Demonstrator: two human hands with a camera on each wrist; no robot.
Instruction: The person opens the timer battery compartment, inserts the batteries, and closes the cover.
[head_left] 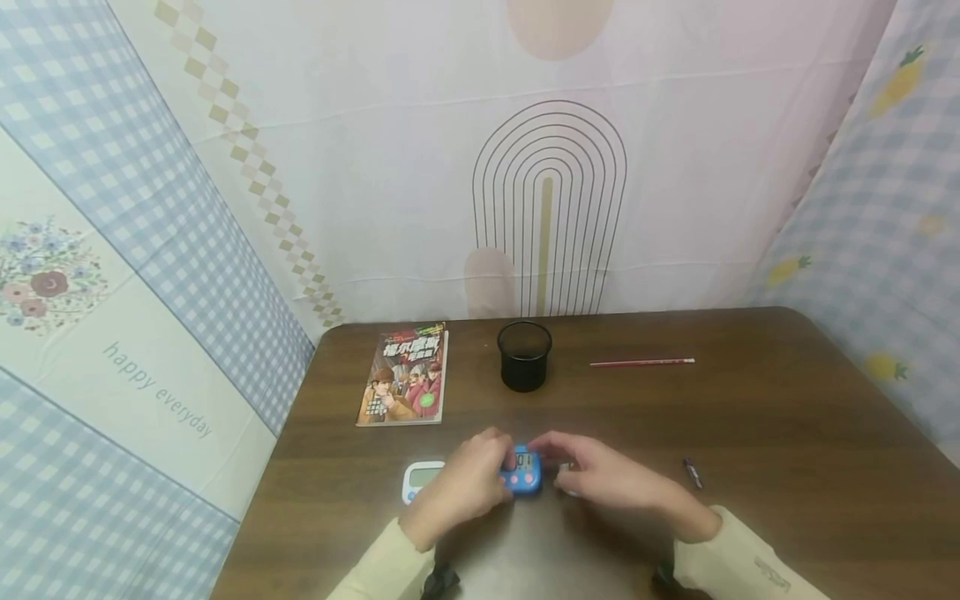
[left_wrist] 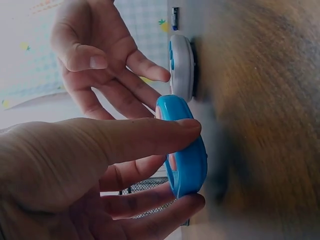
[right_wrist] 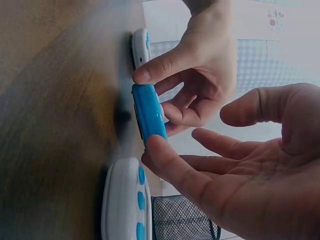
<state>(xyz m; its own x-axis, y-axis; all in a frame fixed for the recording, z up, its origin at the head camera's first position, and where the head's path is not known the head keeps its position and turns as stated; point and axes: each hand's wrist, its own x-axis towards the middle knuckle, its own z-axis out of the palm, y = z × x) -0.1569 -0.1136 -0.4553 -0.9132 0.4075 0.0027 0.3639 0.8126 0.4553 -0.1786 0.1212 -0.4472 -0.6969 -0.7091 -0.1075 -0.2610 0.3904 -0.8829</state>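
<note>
Head view: blue timer [head_left: 522,476] at lower centre of table [head_left: 787,433] — left hand [head_left: 468,479] pinches it, right hand [head_left: 600,475] open, fingertips at its edge.
Left wrist: thumb and fingers clamp the timer, centre frame.
Right wrist: timer upper centre — white timer [right_wrist: 125,202] lower left.

I see book [head_left: 403,375] back-left on tabletop [head_left: 787,433], mesh cup [head_left: 524,356] to its right, pencil [head_left: 642,362] further right; timer [head_left: 522,472] up front, btwn both hands.
</note>
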